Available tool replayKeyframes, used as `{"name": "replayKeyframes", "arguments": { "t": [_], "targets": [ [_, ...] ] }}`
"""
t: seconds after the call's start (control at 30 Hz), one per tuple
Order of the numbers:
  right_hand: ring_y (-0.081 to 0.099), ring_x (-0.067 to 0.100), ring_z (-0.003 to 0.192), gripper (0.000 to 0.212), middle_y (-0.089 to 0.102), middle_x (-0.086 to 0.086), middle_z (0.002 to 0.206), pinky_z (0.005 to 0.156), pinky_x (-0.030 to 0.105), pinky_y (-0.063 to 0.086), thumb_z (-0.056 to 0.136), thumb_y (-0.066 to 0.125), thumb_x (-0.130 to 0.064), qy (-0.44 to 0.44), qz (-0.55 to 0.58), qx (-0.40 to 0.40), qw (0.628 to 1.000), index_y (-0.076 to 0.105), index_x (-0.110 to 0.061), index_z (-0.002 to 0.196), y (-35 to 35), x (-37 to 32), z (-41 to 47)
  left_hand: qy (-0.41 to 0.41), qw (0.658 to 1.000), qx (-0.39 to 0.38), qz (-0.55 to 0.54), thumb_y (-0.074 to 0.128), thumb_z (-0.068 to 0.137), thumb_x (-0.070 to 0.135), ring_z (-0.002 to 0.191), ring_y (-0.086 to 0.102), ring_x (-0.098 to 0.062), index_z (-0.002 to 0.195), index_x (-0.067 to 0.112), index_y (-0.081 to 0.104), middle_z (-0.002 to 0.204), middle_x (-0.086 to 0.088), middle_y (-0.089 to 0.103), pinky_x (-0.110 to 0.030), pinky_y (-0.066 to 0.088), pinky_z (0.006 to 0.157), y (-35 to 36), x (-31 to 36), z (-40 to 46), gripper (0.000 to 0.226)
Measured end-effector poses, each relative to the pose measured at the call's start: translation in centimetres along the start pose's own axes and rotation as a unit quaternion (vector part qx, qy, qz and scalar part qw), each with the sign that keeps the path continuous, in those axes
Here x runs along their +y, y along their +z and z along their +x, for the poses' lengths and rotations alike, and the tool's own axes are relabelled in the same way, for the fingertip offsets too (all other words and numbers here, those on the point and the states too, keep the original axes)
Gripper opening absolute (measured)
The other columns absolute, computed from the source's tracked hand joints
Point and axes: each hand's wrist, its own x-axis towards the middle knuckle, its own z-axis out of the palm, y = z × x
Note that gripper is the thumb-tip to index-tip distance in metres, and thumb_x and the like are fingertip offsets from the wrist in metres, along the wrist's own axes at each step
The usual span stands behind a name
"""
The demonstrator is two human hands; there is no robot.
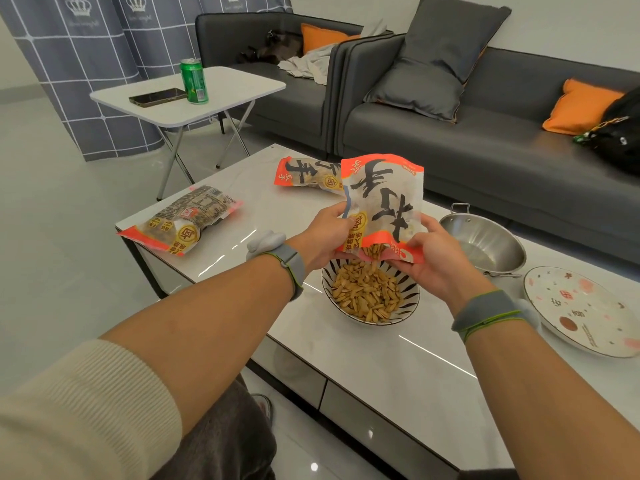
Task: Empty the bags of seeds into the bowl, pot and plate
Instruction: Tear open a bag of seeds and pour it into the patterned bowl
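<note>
I hold an upside-down seed bag (384,199) over a striped bowl (414,301), my left hand (322,239) on its left edge and my right hand (433,258) at its open mouth. Seeds drop from the mouth onto the heap of seeds (367,292) filling the bowl. A steel pot (485,244) stands to the right of the bowl with nothing in it, and a patterned plate (581,313) lies further right, also bare. Two more full bags lie on the table: one at the left (183,220), one behind the held bag (304,173).
Everything rests on a white coffee table (381,362). A grey sofa (485,143) with cushions runs behind it. A folding side table (221,95) at the back left carries a green can (194,81) and a phone (157,97).
</note>
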Motion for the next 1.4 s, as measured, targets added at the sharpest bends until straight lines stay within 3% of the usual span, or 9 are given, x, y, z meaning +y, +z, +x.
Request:
{"name": "replayKeyframes", "arguments": {
  "t": [0.07, 0.23, 0.4, 0.67, 0.83, 0.93, 1.07, 1.23, 1.4],
  "targets": [
    [0.073, 0.038, 0.112, 0.067, 0.064, 0.018, 0.135, 0.086, 0.054, 0.065, 0.099, 0.032, 0.014, 0.0, 0.003, 0.001, 1.0, 0.054, -0.027, 0.146, -0.24, -0.18, 0.1, 0.005, 1.0, 0.0, -0.002, 0.044, 0.115, 0.016, 0.091, 0.077, -0.031, 0.146, 0.032, 0.057, 0.126, -0.015, 0.075, -0.051, 0.068, 0.072, 0.03, 0.06, 0.04, 0.037],
    [0.074, 0.038, 0.111, 0.071, 0.059, 0.019, 0.142, 0.078, 0.049, 0.066, 0.098, 0.032, 0.015, 0.002, -0.01, -0.006, 1.0, 0.049, -0.029, 0.152, 0.3, 0.46, 0.05, 0.001, 1.0, -0.005, 0.001, 0.043, 0.115, 0.015, 0.089, 0.076, -0.034, 0.149, 0.032, 0.056, 0.127, -0.017, 0.074, -0.05, 0.068, 0.07, 0.27, -0.14, -0.1, 0.04],
    [0.073, 0.038, 0.111, 0.068, 0.062, 0.019, 0.138, 0.09, 0.056, 0.064, 0.099, 0.032, 0.015, -0.002, -0.003, -0.003, 1.0, 0.053, -0.029, 0.147, -0.3, -0.15, 0.11, 0.008, 1.0, -0.001, -0.005, 0.043, 0.115, 0.015, 0.088, 0.077, -0.032, 0.138, 0.035, 0.058, 0.126, -0.015, 0.075, -0.053, 0.068, 0.073, 0.08, 0.08, -0.08, 0.034],
    [0.074, 0.038, 0.11, 0.068, 0.063, 0.019, 0.137, 0.089, 0.054, 0.064, 0.1, 0.032, 0.013, -0.002, -0.017, -0.003, 1.0, 0.049, -0.029, 0.151, 0.24, 0.27, -0.04, 0.005, 1.0, -0.007, 0.004, 0.042, 0.115, 0.015, 0.082, 0.077, -0.036, 0.15, 0.032, 0.054, 0.127, -0.018, 0.074, -0.054, 0.068, 0.072, 0.02, -0.18, 0.11, 0.041],
    [0.075, 0.038, 0.109, 0.068, 0.065, 0.019, 0.135, 0.09, 0.056, 0.064, 0.1, 0.032, 0.014, -0.001, -0.03, -0.001, 1.0, 0.05, -0.029, 0.15, 0.29, 0.44, 0.01, 0.01, 1.0, -0.006, 0.016, 0.043, 0.115, 0.016, 0.087, 0.075, -0.041, 0.152, 0.032, 0.052, 0.126, -0.019, 0.074, -0.06, 0.066, 0.081, 0.11, -0.34, 0.06, 0.041],
    [0.075, 0.038, 0.11, 0.069, 0.064, 0.018, 0.135, 0.089, 0.053, 0.065, 0.101, 0.033, 0.012, -0.007, -0.041, 0.001, 0.999, 0.048, -0.031, 0.152, 0.53, 0.79, 0.04, 0.019, 1.0, -0.006, 0.02, 0.042, 0.115, 0.016, 0.083, 0.076, -0.039, 0.151, 0.032, 0.053, 0.123, -0.018, 0.075, -0.054, 0.068, 0.075, 0.25, -0.3, -0.03, 0.04],
    [0.075, 0.04, 0.109, 0.066, 0.067, 0.019, 0.131, 0.094, 0.058, 0.062, 0.1, 0.033, 0.014, -0.015, -0.021, 0.002, 1.0, 0.052, -0.028, 0.147, -0.17, 0.08, 0.13, 0.024, 1.0, 0.006, 0.008, 0.044, 0.115, 0.017, 0.075, 0.077, -0.029, 0.151, 0.032, 0.054, 0.119, -0.013, 0.076, -0.044, 0.067, 0.063, 0.04, -0.06, 0.17, 0.04],
    [0.074, 0.038, 0.111, 0.063, 0.068, 0.017, 0.129, 0.09, 0.053, 0.064, 0.1, 0.034, 0.012, -0.016, -0.043, 0.01, 0.999, 0.054, -0.026, 0.145, 0.31, 0.7, 0.1, 0.023, 1.0, -0.003, 0.017, 0.045, 0.115, 0.018, 0.079, 0.076, -0.035, 0.151, 0.035, 0.053, 0.109, -0.009, 0.075, -0.051, 0.068, 0.073, 0.54, -0.29, -0.08, 0.041],
    [0.073, 0.04, 0.113, 0.053, 0.071, 0.019, 0.128, 0.087, 0.054, 0.065, 0.1, 0.034, 0.011, -0.004, -0.027, 0.006, 1.0, 0.059, -0.014, 0.138, -0.11, 0.25, 0.2, 0.026, 1.0, 0.007, 0.01, 0.044, 0.115, 0.016, 0.083, 0.076, -0.031, 0.15, 0.035, 0.054, 0.109, -0.006, 0.072, -0.05, 0.068, 0.071, 0.24, 0.07, 0.06, 0.041]
  ]
}}
